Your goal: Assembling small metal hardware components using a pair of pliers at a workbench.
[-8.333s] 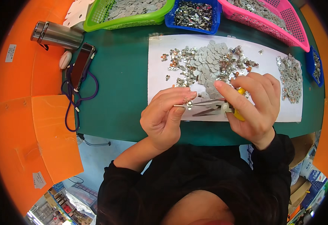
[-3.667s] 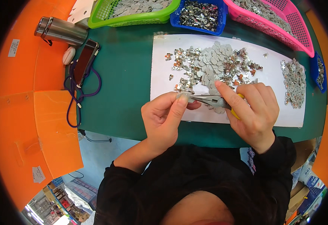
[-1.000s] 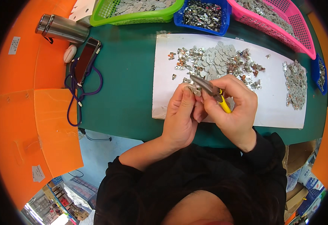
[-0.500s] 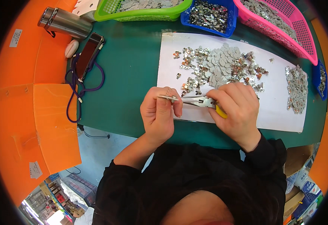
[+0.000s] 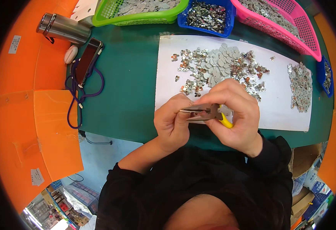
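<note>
My left hand (image 5: 172,122) pinches a small flat metal piece (image 5: 184,110) between thumb and fingers, at the near edge of a white sheet (image 5: 279,115). Wrapped round a pair of pliers (image 5: 214,112) with yellow handles is my right hand (image 5: 240,115). The plier jaws point left and lie against the piece at my left fingertips; whether they bite on it I cannot tell. Just beyond my hands, flat grey metal plates (image 5: 221,65) lie heaped on the sheet. Shiny small clips (image 5: 191,63) are scattered left of them, and more clips (image 5: 248,65) lie to their right.
A separate pile of metal pieces (image 5: 300,88) lies at the sheet's right. Along the back stand a green basket (image 5: 145,17), a blue bin (image 5: 205,31) and a pink basket (image 5: 279,34). A small blue tray (image 5: 321,76), a steel flask (image 5: 66,28) and a corded phone (image 5: 88,63) flank the table.
My hands have come closer together. The left has moved right and a little down, and the pliers have turned, their jaws now overlapping the metal piece. The view has shifted slightly.
</note>
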